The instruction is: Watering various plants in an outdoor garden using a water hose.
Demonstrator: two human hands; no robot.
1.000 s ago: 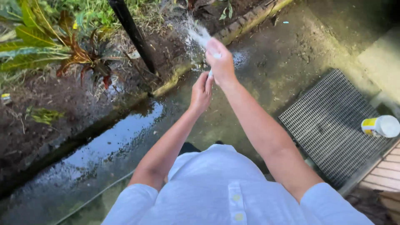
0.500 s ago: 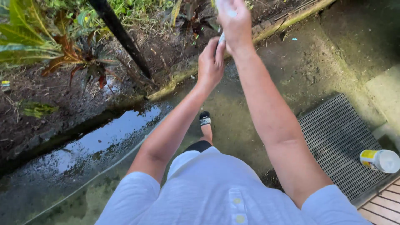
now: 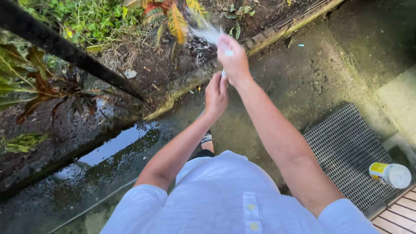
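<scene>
My right hand is closed around the end of a pale hose nozzle, from which a fan of water spray shoots toward the garden bed. My left hand grips the same hose just below and behind the right hand. The thin hose trails back across the wet concrete at lower left. A colourful red and yellow plant stands under the spray in the soil bed.
A dark slanted pole crosses the upper left. A long puddle lies along the kerb. A metal drain grate sits at right, with a white and yellow canister lying beside wooden decking. My sandalled foot shows below my hands.
My view has shifted right along the bed, so the pole slid left. Both hands dropped lower in view from half a second ago, and the spray now hits the red and yellow plant.
</scene>
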